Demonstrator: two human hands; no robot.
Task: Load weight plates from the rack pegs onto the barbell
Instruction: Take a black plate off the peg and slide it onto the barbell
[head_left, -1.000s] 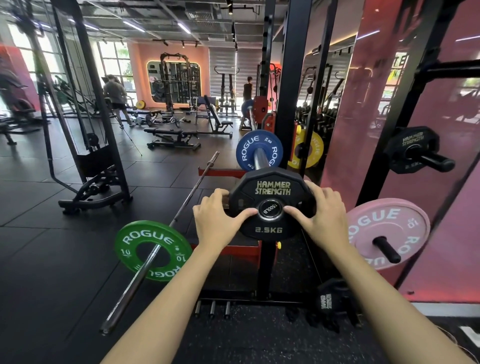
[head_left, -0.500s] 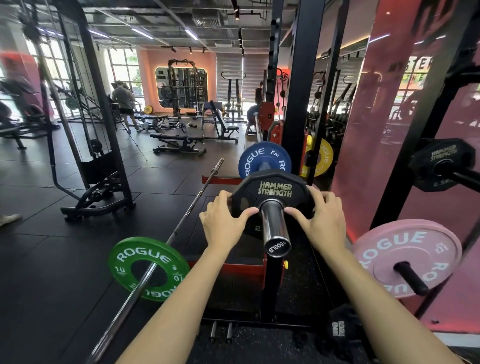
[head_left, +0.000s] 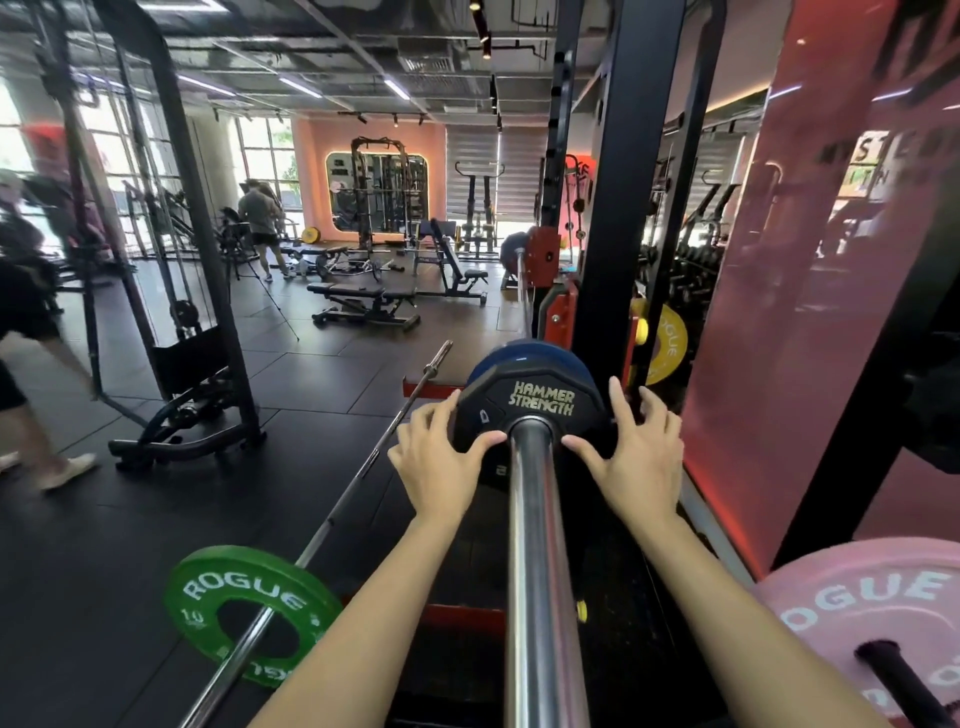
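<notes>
A black plate (head_left: 530, 410) with many flat sides is sitting on the shiny barbell sleeve (head_left: 540, 561), right up against a blue plate (head_left: 524, 353) behind it. Yellow letters on it are spelling HAMMER STRENGTH. The left hand (head_left: 434, 467) is holding its left edge, fingers curled over the rim. The right hand (head_left: 636, 457) is holding its right edge the same way. A pink plate (head_left: 852, 608) is hanging on a rack peg (head_left: 904, 680) nearby.
</notes>
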